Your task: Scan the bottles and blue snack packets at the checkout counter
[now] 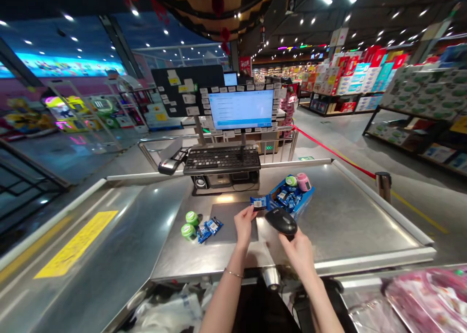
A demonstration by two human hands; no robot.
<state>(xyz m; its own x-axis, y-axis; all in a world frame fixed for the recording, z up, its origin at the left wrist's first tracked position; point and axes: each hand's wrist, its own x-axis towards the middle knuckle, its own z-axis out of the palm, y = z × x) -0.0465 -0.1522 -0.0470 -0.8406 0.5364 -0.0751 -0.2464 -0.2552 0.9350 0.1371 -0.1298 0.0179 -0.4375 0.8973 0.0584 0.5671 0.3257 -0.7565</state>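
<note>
Your left hand [243, 224] is raised off the counter, wrist bent, fingers pinching a blue packet [259, 203] at its edge. Grip is closed on it, white label showing. Your right hand [298, 253] is clenched around a black scanner [280, 221], with its rounded matte shell on top and its front end angled toward the packet. Scanner and packet are close but apart. Thin metal bracelet [233, 273] on left wrist.

The packet is at the far right corner of a grey mat [226, 221], just beside a blue cardboard box [288, 204]. The box is open and tilted, holding more foil packets, a green tub [291, 180] and a pink tub [303, 181]. Left of the mat: two green tubs [191, 218] and two blue packets [210, 229], grouped close together.

All of this is on a brushed steel counter [346, 216] with a raised metal rim [379, 201], which runs well right of the box. Counter's near edge is just below your hands. Black keyboard [222, 158] sits beyond the box, near its far end. Monitor [241, 109] stands behind that. Plastic bags [171, 313] lie below the near edge, left of your arms.
</note>
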